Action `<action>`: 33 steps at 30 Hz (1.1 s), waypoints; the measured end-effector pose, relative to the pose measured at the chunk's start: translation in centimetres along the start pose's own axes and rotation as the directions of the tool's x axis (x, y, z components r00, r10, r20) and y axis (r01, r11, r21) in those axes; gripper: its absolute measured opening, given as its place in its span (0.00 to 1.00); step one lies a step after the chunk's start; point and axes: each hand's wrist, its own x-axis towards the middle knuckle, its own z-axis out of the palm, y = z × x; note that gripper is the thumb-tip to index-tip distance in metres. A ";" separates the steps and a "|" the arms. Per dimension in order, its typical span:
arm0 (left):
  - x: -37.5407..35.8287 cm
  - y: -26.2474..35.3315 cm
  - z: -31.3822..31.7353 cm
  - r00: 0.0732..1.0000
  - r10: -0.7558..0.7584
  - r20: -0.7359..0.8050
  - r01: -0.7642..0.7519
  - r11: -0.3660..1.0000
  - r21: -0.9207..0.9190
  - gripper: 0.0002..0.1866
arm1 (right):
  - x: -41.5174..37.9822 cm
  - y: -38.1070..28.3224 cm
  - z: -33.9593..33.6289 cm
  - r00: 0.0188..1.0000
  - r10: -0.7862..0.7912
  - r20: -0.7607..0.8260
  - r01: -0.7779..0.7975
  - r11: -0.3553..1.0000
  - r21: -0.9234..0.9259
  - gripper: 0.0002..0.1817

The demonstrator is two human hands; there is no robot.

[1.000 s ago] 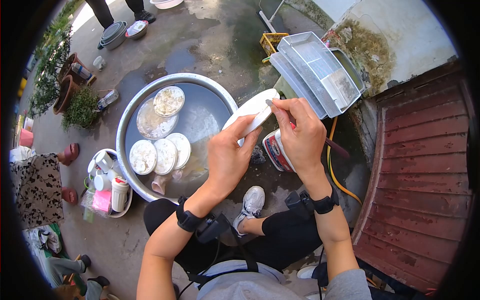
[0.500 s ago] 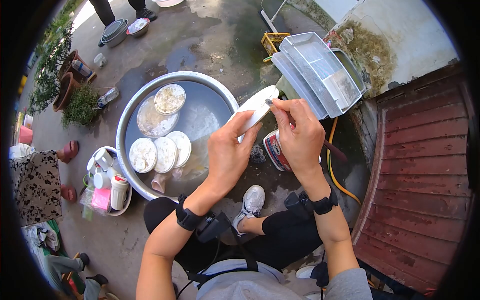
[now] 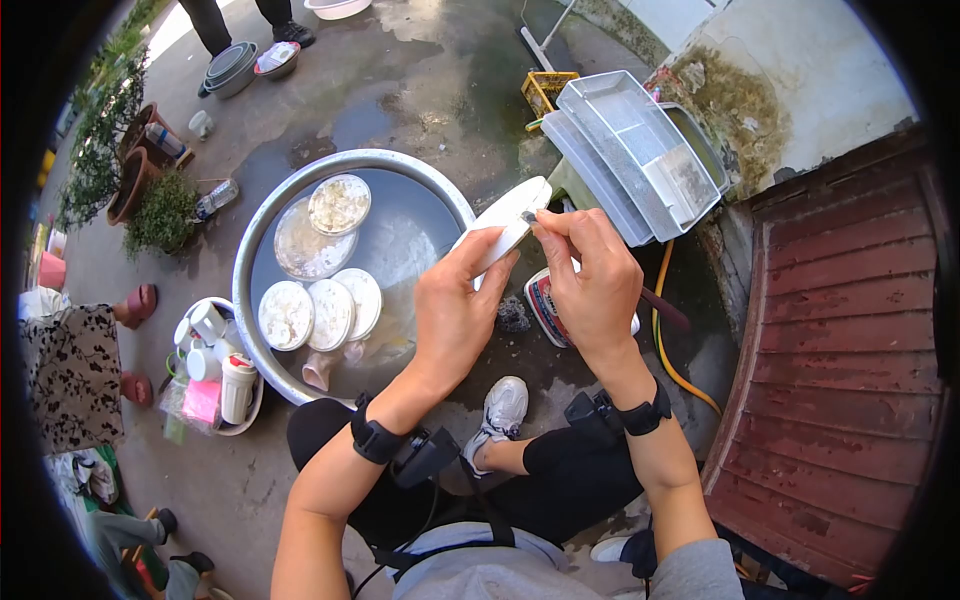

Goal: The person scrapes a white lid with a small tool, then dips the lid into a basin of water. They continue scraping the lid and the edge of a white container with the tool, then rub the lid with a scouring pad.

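Observation:
My left hand [image 3: 458,300] is closed on the near edge of a white round lid [image 3: 516,208], thumb on one side and fingers on the other, tilted so its rim shows. With thumb and forefinger, my right hand [image 3: 592,280] pinches a small dark piece [image 3: 529,216] against the lid's rim; its kind is too small to make out. Below the lid, to the left, is a large metal basin [image 3: 246,300] of water. In it lie several dirty white round lids [image 3: 285,314] and a clear disc [image 3: 312,240]. A red-and-white container [image 3: 545,308] stands partly behind my right hand.
Translucent plastic drawers [image 3: 640,150] lean by a yellow crate [image 3: 545,95] at upper right. A yellow hose [image 3: 668,350] runs past a red metal door [image 3: 830,350]. Left of the basin sits a tub [image 3: 238,428] of cups and bottles. Other people's legs [image 3: 205,25] show at the edges.
My right hand has shifted slightly left and down, with the small dark piece moving along the lid's rim. The lid has moved a little left. My left hand keeps its hold.

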 end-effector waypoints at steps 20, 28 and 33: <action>-0.1 0.5 0.0 1.000 0.018 0.022 -0.019 0.999 0.049 0.15 | 0.3 0.5 0.0 1.000 0.006 -0.023 -0.006 1.000 -0.012 0.06; -0.1 0.2 0.0 1.000 0.021 0.010 -0.022 0.999 0.032 0.14 | 0.1 0.4 0.1 1.000 -0.019 -0.013 0.019 1.000 -0.007 0.05; 0.1 0.0 -0.1 1.000 0.015 -0.009 -0.015 1.000 0.020 0.14 | -0.2 -0.6 0.0 0.999 -0.050 0.000 0.050 0.999 -0.006 0.06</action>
